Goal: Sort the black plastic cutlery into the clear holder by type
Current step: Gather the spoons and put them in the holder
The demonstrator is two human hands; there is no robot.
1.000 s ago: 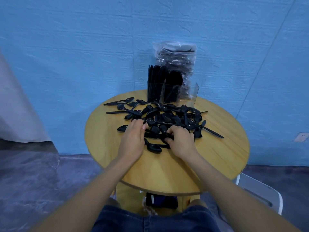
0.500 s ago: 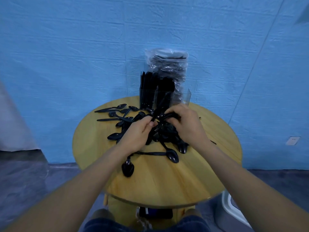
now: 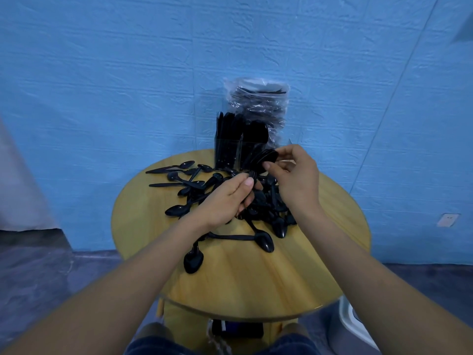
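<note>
A bundle of black spoons (image 3: 258,163) is held between both hands above the heap. The handles are gripped by the curled fingers and thumb of the left hand (image 3: 227,198), while the stacked bowls are pinched by the fingertips of the right hand (image 3: 294,180). The two hands are close together, joined by the bundle.

Beneath and around the hands, the loose spoon pile (image 3: 204,190) is spread over the round wooden table (image 3: 256,283). Most of it lies under the wrists and to the left of the left hand. A few single spoons lie nearer the person than the hands, one of them (image 3: 193,260) just inside the left forearm.

Directly beyond the right hand's fingertips the clear holder (image 3: 230,149) is seen, standing at the far edge of the table. Its compartments are packed with upright black cutlery; which type fills which cannot be told. Behind it a clear plastic bag of more cutlery (image 3: 258,106) stands against the blue wall (image 3: 128,73).

Bare tabletop is left to the right of the right forearm and nearer the person than the heap, up to the near rim. To the left of the pile, a narrower bare strip runs to the table's edge.
</note>
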